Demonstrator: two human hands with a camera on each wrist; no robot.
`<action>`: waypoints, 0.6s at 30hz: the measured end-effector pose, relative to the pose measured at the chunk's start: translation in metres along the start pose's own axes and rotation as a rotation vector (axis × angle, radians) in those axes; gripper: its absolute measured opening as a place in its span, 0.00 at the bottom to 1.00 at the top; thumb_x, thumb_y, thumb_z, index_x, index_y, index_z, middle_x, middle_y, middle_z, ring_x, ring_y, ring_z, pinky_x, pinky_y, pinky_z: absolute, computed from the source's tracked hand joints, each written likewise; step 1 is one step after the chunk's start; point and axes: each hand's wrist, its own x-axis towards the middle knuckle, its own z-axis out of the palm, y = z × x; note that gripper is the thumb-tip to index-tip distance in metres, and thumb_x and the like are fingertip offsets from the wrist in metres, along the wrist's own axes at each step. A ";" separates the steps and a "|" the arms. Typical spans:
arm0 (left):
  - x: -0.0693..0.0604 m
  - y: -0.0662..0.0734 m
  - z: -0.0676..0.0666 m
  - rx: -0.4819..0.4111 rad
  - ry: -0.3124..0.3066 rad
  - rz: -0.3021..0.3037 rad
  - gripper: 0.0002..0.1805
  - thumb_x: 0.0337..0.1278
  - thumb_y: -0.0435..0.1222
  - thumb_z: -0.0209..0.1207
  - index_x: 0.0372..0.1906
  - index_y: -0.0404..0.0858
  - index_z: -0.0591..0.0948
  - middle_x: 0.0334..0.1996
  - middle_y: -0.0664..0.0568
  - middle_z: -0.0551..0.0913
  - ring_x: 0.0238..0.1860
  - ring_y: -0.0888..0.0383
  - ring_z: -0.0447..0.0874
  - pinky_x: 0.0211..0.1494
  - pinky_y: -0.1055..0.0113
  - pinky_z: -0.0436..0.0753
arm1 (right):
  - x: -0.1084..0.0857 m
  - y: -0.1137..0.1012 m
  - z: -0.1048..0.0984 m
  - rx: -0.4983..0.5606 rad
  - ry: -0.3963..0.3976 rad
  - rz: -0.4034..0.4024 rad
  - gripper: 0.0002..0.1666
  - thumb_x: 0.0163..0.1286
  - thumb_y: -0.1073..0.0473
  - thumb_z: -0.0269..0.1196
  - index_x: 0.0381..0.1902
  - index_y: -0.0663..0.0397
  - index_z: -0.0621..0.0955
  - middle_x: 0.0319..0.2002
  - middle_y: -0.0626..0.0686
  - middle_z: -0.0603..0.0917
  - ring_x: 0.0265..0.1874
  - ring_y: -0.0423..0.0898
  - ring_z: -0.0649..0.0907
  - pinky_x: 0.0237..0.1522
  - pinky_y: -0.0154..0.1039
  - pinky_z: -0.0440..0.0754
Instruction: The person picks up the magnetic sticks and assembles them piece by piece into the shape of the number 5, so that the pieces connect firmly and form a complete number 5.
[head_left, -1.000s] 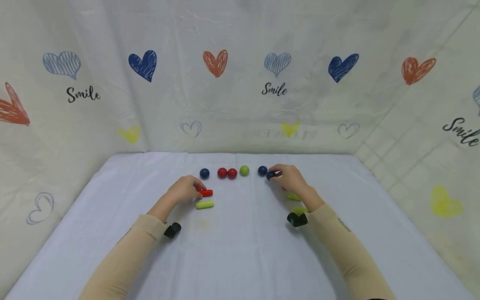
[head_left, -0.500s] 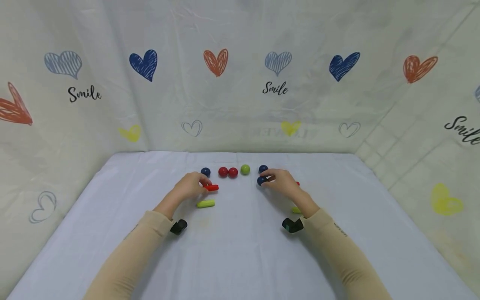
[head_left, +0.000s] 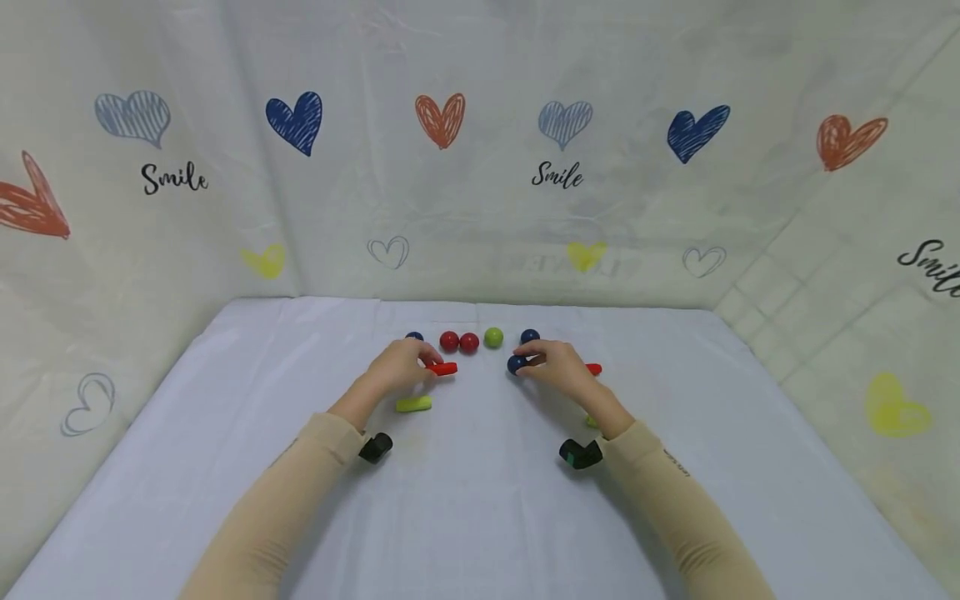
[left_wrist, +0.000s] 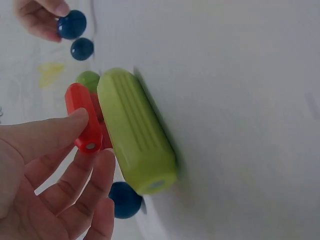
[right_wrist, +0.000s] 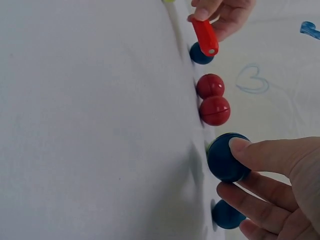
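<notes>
My left hand (head_left: 400, 368) pinches a red stick (head_left: 444, 368) between thumb and fingers; in the left wrist view the red stick (left_wrist: 84, 118) is held beside a green stick (left_wrist: 136, 131). That green stick (head_left: 414, 404) lies on the cloth, nearer the front. With thumb and fingertips my right hand (head_left: 564, 370) grips a dark blue ball (head_left: 516, 365). In the right wrist view the held ball (right_wrist: 228, 157) partly hides the green one, and another blue ball (right_wrist: 228, 215) sits below it.
Along the back stand two red balls (head_left: 459, 342), a green ball (head_left: 493, 337) and a blue ball (head_left: 529, 336). Another blue ball (head_left: 415, 335) is partly behind my left hand. A red stick (head_left: 594, 369) and a green stick (head_left: 592, 422) are partly covered by my right arm.
My left hand has moved right and slightly back, carrying the red stick. My right hand has moved left and a little forward with the blue ball, away from the one at the back.
</notes>
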 end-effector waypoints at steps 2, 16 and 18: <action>0.002 0.003 0.002 -0.006 -0.003 0.006 0.14 0.62 0.31 0.66 0.52 0.43 0.88 0.44 0.52 0.84 0.49 0.51 0.78 0.53 0.54 0.79 | 0.000 -0.001 0.000 0.010 -0.005 -0.002 0.22 0.68 0.63 0.71 0.58 0.60 0.84 0.55 0.59 0.85 0.51 0.54 0.86 0.57 0.53 0.80; 0.015 0.020 0.017 -0.002 0.020 0.001 0.13 0.63 0.31 0.67 0.51 0.44 0.88 0.45 0.52 0.83 0.50 0.51 0.78 0.56 0.54 0.79 | 0.006 -0.008 0.006 0.031 -0.022 0.001 0.21 0.68 0.64 0.71 0.58 0.59 0.84 0.55 0.58 0.85 0.51 0.54 0.85 0.56 0.50 0.82; 0.018 0.024 0.019 -0.001 0.021 0.004 0.13 0.63 0.31 0.67 0.51 0.43 0.88 0.46 0.52 0.84 0.51 0.51 0.78 0.57 0.54 0.79 | 0.007 -0.007 0.007 0.031 -0.021 0.013 0.21 0.68 0.64 0.71 0.58 0.58 0.84 0.55 0.57 0.85 0.51 0.54 0.85 0.56 0.50 0.82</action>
